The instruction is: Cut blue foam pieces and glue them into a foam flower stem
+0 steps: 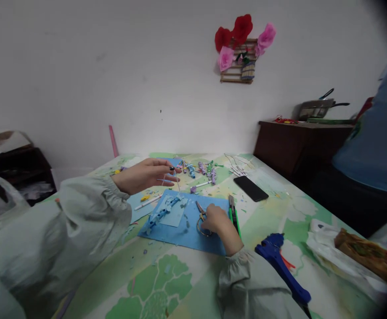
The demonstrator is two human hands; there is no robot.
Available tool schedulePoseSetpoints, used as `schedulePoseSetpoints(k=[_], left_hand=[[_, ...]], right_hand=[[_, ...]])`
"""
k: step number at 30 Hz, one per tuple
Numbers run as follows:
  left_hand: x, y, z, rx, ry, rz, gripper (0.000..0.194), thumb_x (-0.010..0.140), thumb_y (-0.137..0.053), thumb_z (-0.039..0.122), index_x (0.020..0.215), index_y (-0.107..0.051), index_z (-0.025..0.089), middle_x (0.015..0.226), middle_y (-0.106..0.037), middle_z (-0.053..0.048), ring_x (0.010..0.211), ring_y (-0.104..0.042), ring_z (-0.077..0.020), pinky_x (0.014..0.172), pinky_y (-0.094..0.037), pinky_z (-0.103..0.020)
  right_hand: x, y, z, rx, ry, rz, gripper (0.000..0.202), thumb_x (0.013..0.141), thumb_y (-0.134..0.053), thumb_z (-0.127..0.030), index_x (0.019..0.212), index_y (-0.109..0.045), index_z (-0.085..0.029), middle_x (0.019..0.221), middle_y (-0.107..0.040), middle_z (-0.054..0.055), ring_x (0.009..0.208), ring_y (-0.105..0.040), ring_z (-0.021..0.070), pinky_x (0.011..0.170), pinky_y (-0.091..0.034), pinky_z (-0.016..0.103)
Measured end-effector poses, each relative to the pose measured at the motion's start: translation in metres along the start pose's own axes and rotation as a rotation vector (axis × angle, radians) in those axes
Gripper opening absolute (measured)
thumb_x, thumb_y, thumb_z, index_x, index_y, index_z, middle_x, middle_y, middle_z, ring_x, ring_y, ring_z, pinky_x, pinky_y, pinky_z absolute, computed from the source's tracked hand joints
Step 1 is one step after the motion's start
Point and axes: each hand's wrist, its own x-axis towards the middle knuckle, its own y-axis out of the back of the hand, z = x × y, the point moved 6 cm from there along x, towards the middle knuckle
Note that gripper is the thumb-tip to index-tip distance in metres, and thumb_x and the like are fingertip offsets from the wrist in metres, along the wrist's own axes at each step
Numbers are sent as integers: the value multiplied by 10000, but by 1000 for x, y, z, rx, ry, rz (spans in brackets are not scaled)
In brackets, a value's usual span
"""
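My left hand [148, 173] is raised above the far left part of the blue sheet [193, 243], thumb and fingers drawn together. A thin pale strand [179, 185] hangs from its fingertips. My right hand [216, 219] is low over the sheet, its fingers curled at the handles of a pair of scissors [200, 210], whose blades point away from me. Left of the scissors, a blue fringed paper twist [162, 215] lies on a light blue piece of paper [176, 218]. Close to my right hand lies a green and black utility knife [234, 215].
Several coloured paper twists [210, 167] and a white stick [203, 184] lie at the back. Toward the right are a black phone [250, 188], a blue glue gun [283, 268] and wrapped food [362, 252]. A person [376, 137] stands by the dark cabinet [284, 146].
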Motion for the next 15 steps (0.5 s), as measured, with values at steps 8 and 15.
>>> schedulePoseSetpoints(k=[8,15], left_hand=[[12,8,-16,-144,39,82,157,749,-670,283,821,-603,161,1160,-623,-111,1073,-586,-285,966,-431,-459],[19,12,-23,-172,43,112,177,740,-688,261,841,-585,159,1152,-619,-115,1026,-613,-270,959,-430,-449]], right_hand=[[-4,28,3,589,-137,167,330,833,-502,-383,1046,-510,-131,643,-571,17,453,-534,117,429,-413,222],[-31,39,-52,1511,258,-170,690,713,-215,-831,721,-475,-191,428,-310,-90,289,-293,63,287,-244,183]])
